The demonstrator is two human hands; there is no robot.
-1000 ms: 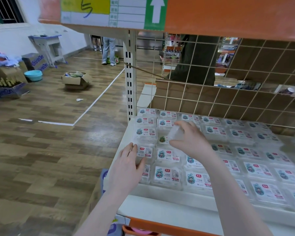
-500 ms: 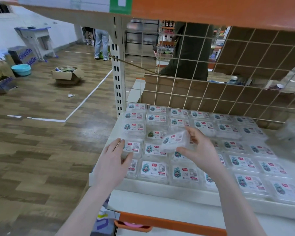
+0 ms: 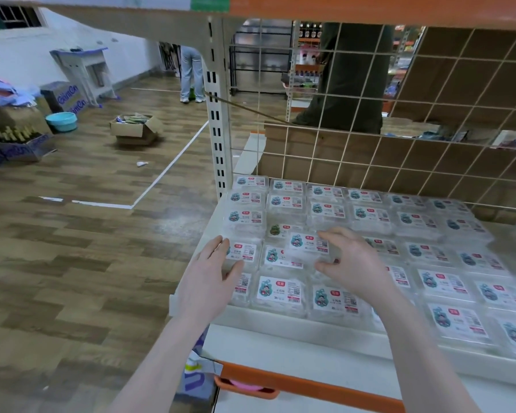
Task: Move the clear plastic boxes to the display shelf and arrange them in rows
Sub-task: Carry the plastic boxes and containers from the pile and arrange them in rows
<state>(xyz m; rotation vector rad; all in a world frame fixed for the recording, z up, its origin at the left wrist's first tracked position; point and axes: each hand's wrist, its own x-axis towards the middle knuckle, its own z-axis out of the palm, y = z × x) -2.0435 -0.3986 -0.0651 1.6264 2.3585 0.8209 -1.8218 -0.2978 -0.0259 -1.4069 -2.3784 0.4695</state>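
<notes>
two hands, right fingers pinching box, left flat at shelf edge

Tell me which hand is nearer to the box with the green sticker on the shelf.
Right. The right hand holds a clear box just in front of the green-sticker box, nearly over it. The left hand rests at the shelf's left edge, farther off.

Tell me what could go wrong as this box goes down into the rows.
The box that the right hand pinches sits tilted over its neighbours, above a gap showing a green-labelled box; set down like this, it may land crooked and break the row. The left hand rests on the boxes at the shelf's left edge; a nudge there might push one toward the floor.
</notes>
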